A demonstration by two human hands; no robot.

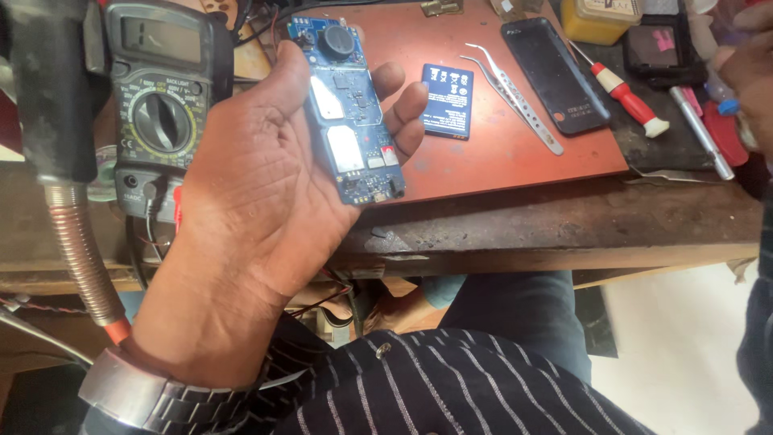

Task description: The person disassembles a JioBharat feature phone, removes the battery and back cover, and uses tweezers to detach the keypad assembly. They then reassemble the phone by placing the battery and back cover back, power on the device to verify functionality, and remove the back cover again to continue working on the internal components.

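Clamped in the left hand (pixel 258 193), fingers curled on its far edge: blue circuit board (pixel 352 113). Battery (pixel 447 101) and tweezers (pixel 515 97) lie beyond the fingertips. Edge-only contact is best kept. Right hand (pixel 745 68) grip can't be told.

The circuit board (pixel 352 113) is blue, with silver and white patches and a round black part at its top end, while the battery (pixel 448 100) is dark blue with white print and lies on a rust-red mat (pixel 515 161). The phone back cover (pixel 554 74) is glossy black, the tweezers (pixel 515 97) are silver, the screwdriver (pixel 626 98) has a red handle with a white tip, and the multimeter (pixel 161 105) is dark grey with a yellow-marked dial. The sleeve (pixel 435 387) is black with thin white stripes, the wristwatch (pixel 133 396) is silver-grey, the tabletop (pixel 564 225) is worn dark brown, and the tub (pixel 600 20) is yellow.
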